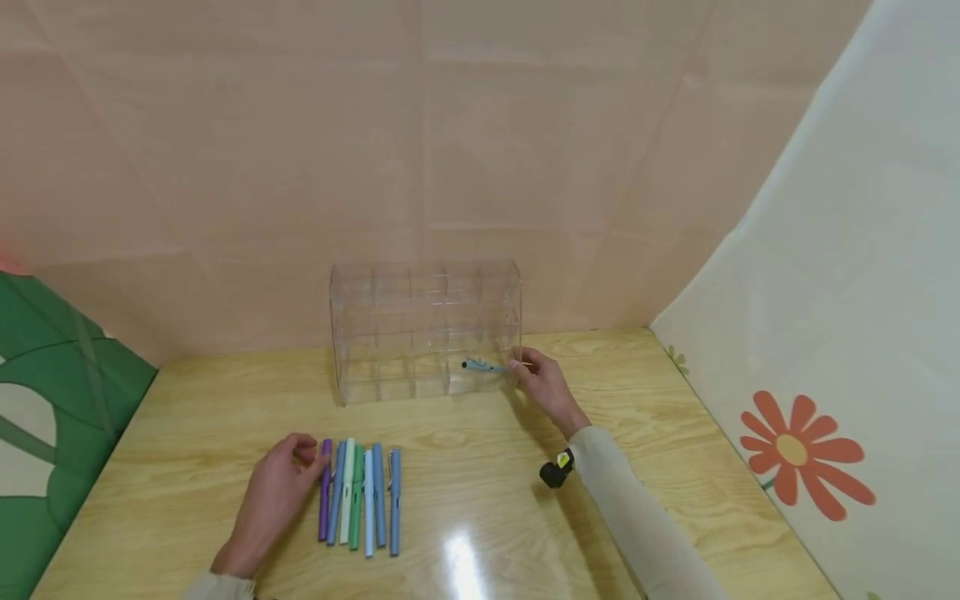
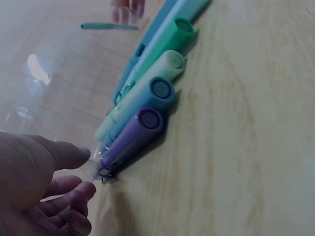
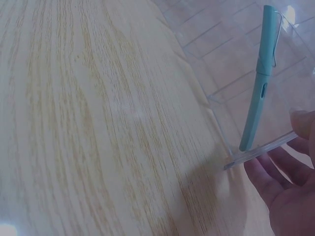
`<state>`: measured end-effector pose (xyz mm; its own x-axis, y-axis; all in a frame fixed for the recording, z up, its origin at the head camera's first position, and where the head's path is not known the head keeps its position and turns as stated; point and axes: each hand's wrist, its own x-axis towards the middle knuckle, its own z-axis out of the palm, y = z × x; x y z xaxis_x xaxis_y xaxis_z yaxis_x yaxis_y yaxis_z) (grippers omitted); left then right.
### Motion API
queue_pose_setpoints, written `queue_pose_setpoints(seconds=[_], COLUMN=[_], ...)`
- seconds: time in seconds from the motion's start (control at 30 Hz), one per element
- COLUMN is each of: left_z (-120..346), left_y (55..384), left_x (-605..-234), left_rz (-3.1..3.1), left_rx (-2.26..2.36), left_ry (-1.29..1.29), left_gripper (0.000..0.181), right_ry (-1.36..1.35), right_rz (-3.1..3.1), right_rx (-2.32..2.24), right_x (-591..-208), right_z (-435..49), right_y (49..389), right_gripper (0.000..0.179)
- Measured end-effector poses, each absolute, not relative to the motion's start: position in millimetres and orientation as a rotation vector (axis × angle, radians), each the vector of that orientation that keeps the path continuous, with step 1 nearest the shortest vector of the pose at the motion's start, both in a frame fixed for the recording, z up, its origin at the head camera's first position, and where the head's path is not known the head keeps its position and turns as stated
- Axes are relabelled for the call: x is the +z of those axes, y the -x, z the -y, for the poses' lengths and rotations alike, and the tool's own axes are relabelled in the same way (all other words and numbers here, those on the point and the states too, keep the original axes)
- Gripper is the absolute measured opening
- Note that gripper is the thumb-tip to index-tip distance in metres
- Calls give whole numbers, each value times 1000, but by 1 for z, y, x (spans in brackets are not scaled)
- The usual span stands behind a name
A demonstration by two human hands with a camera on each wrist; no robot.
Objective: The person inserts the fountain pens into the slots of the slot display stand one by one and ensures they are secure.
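A clear plastic organizer [image 1: 427,387] with a grid of compartments stands at the back of the table. My right hand [image 1: 545,387] grips its right side wall, thumb on the inner face and fingers outside in the right wrist view. A teal pen [image 3: 258,83] with a wire clip lies in the organizer, one end close to that wall. My left hand [image 1: 277,487] rests beside a row of capped pens, its fingers loosely bent and holding nothing. Nearest to it is the purple pen [image 2: 133,135]; blue, pale green [image 1: 348,492], green [image 1: 357,500] and light blue pens [image 1: 368,504] lie alongside.
The wooden table [image 1: 480,467] meets a plain pinkish backdrop [image 1: 427,150] behind the organizer. A white cloth with a red flower [image 1: 791,450] borders the right side, and a green patterned cloth [image 1: 45,350] the left. A small black device [image 1: 557,470] sits at my right wrist.
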<state>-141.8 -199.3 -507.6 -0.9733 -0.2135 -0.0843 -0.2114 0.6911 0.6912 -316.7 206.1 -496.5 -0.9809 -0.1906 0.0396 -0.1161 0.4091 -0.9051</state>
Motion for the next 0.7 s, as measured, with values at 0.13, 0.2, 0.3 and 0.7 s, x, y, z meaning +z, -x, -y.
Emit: queue_pose_setpoints(seconds=[0.13,0.2,0.3,0.7], left_z=[200,200,199,199], left_y=[140,140,142,156], left_x=[-511,-512,-512,-510], left_rz=[2894,2898,2910,3003], left_rx=[-1180,-1179,-1175,-1173], left_ry=[-359,-359,-354,-373], left_gripper=[42,42,42,48], right_ry=[279,273,265,261], right_rz=[-2574,-2568,-2565,-2552], right_rx=[-1637,-1637,-1645,-1660], right_x=[-495,-495,-495,-495], right_z=[-207,-208,-208,-208], right_y=[316,316,317,316], right_gripper=[49,48,48,49])
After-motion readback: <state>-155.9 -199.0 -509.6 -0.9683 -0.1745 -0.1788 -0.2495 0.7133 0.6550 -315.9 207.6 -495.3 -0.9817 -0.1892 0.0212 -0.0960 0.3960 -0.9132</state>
